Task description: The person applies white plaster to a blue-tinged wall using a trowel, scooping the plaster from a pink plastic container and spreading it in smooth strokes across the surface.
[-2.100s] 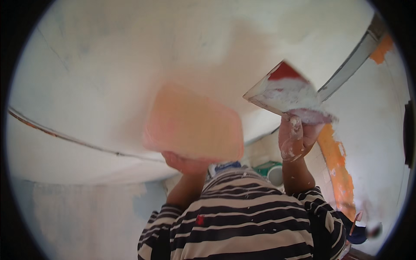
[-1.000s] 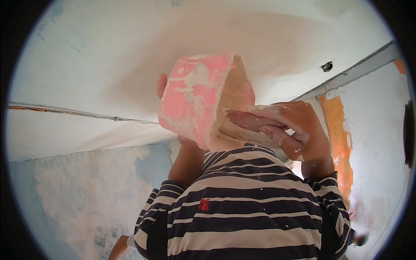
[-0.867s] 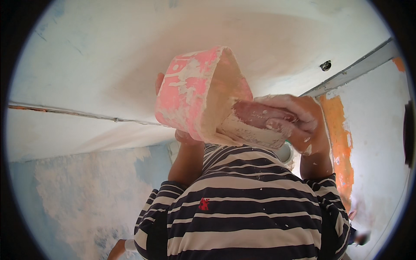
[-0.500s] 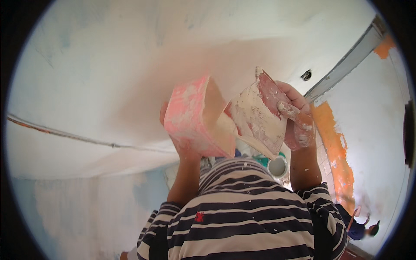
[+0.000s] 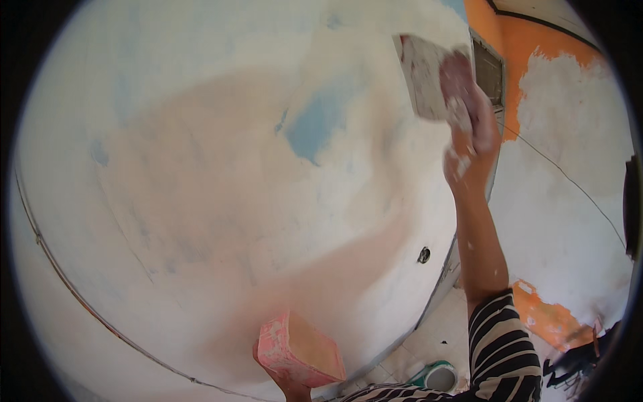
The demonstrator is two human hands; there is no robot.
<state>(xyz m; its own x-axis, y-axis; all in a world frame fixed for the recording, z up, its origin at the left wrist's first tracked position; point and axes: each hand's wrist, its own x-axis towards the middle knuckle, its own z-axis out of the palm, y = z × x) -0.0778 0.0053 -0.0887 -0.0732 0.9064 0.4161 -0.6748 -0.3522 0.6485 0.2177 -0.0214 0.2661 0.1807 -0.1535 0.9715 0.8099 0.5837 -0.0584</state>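
My right hand (image 5: 472, 134), spattered with white material, is raised at upper right and closed around a putty knife (image 5: 423, 84) with a plaster-streaked, wide blade. The blade is close to or against the large white plastered surface (image 5: 214, 174), near a bare blue patch (image 5: 311, 124); whether it touches is unclear. At bottom centre my left hand (image 5: 276, 368) grips a pink plastic container (image 5: 281, 345) smeared with pale filler, its open side toward the right. Part of that hand is hidden behind the container.
A cable (image 5: 107, 321) runs along the left and bottom. A round fitting (image 5: 424, 255) sits in the surface. At right are a small window (image 5: 489, 70) and an orange-and-white wall (image 5: 562, 120) with a wire. Below are a green-and-white bucket (image 5: 439, 376) and a partly seen person in dark clothes (image 5: 583, 355).
The knife has left the container and risen to upper right with my right hand. My left hand and the container are lower in view. My head's view has swung toward the blue-patched surface.
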